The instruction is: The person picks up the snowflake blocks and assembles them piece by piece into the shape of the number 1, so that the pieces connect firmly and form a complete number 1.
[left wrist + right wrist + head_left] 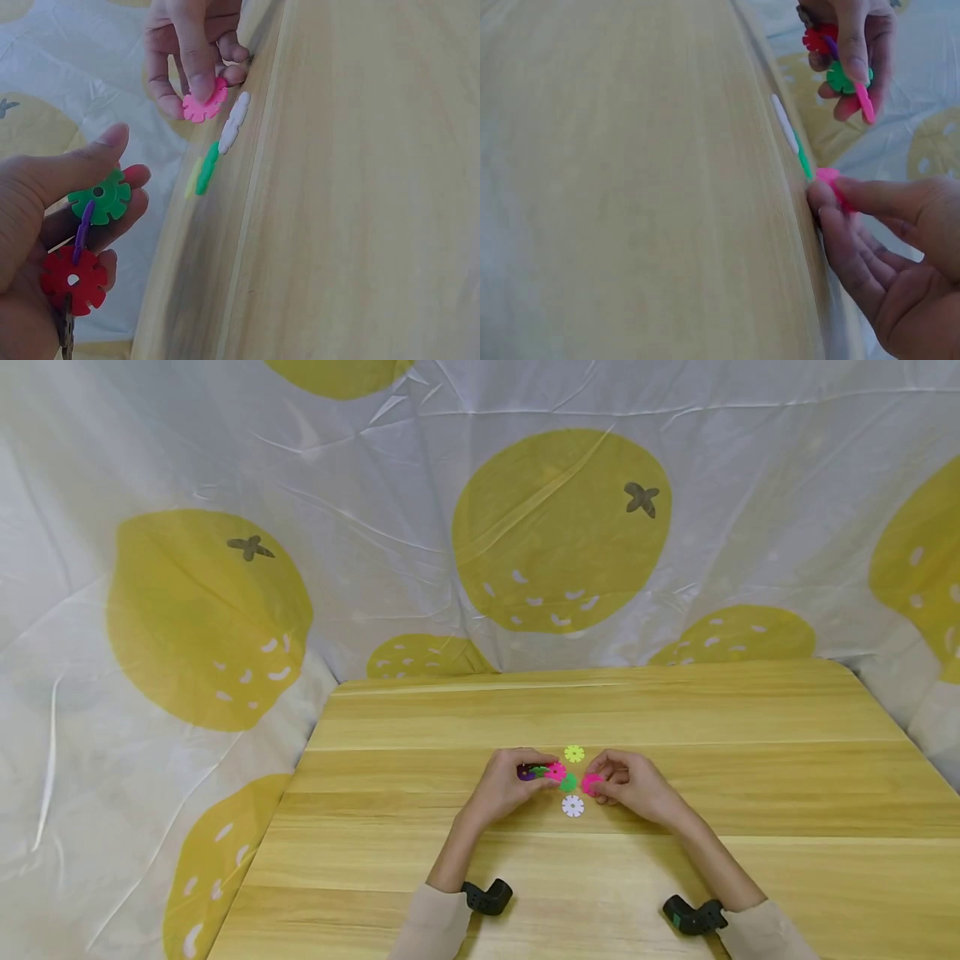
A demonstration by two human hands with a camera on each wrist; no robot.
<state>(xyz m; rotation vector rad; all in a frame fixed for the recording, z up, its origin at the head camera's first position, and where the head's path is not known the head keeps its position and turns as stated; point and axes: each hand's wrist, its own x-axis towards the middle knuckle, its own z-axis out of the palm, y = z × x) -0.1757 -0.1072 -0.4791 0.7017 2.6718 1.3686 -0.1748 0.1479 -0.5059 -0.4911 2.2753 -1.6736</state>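
My left hand (pixel 504 787) holds a chain of flat notched plastic discs between thumb and fingers. In the left wrist view the chain shows a red disc (pixel 88 287), a purple disc (pixel 83 229) edge-on and a green disc (pixel 115 196). A pink disc (pixel 865 103) sticks out at its end in the right wrist view; a dark one is partly hidden in the palm. My right hand (pixel 637 787) pinches a separate pink disc (pixel 204 105) between thumb and index finger, a short gap from the chain.
Between the hands, a yellow disc (pixel 573 753), a green disc (pixel 568 783) and a white disc (pixel 572 806) lie in a row on the wooden table (pixel 360 827). Behind the table hangs a lemon-print cloth (pixel 375 568). Black wrist cameras sit at both cuffs.
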